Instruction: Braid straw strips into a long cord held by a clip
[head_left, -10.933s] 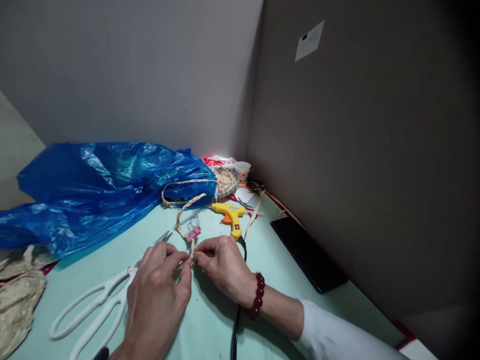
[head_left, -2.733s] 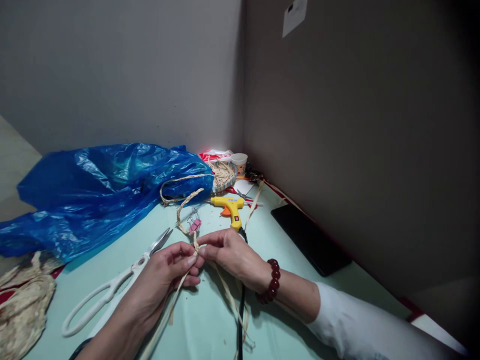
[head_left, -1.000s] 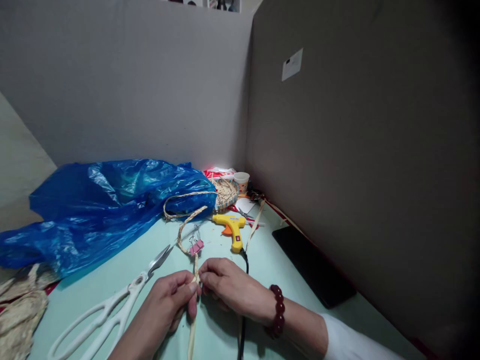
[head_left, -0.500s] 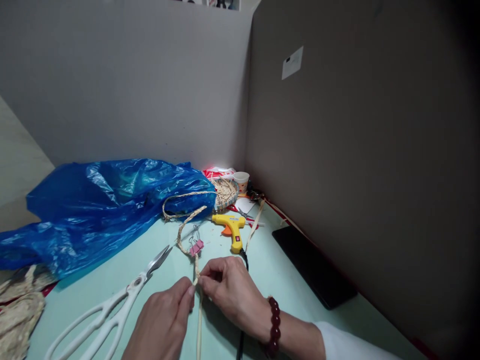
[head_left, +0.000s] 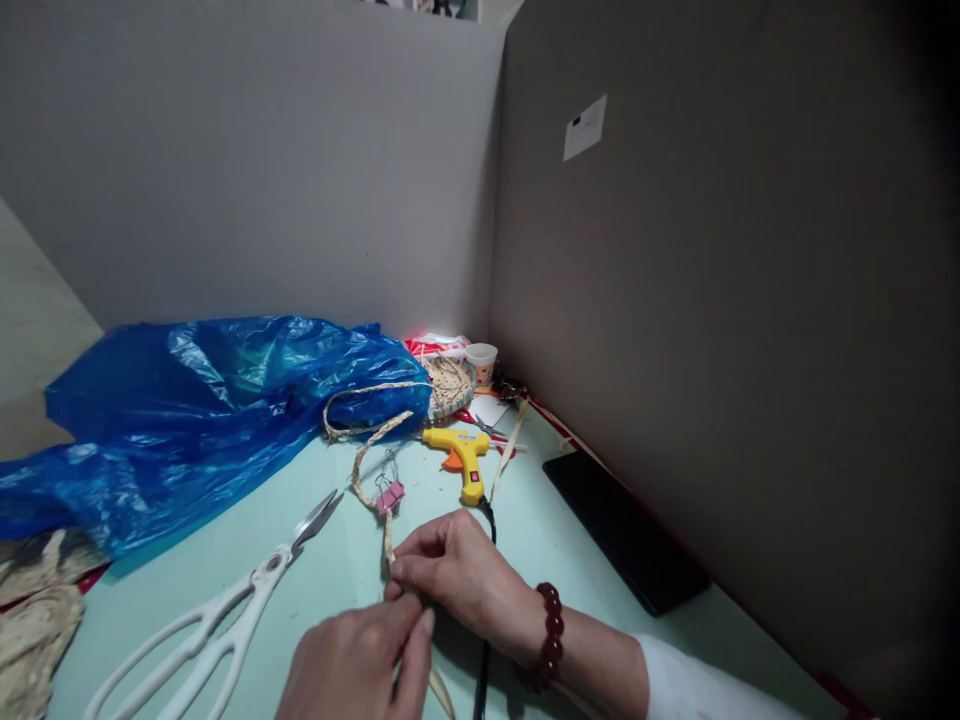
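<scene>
A braided straw cord [head_left: 369, 440] snakes from the blue plastic bag [head_left: 187, 410] toward me, with a pink binder clip [head_left: 390, 494] clamped on it. My right hand [head_left: 457, 575], with a dark red bead bracelet [head_left: 549, 640] on its wrist, pinches the near end of the braid. My left hand [head_left: 360, 665] is low in the frame, its fingers closed on a loose flat straw strip [head_left: 439, 695] that trails off below. The two hands touch at the braid's end.
White-handled scissors [head_left: 217, 620] lie open at the left. A yellow glue gun [head_left: 463, 458] with a black cable lies behind my hands. A woven straw disc [head_left: 450, 383], a paper cup [head_left: 481, 362], a black phone [head_left: 626, 530] and dried husks [head_left: 37, 625] surround the mat. Partition walls enclose the desk.
My left hand has dropped down and toward me, drawing the straw strip with it. My right hand keeps its pinch on the braid's end. Camera view is nearly steady.
</scene>
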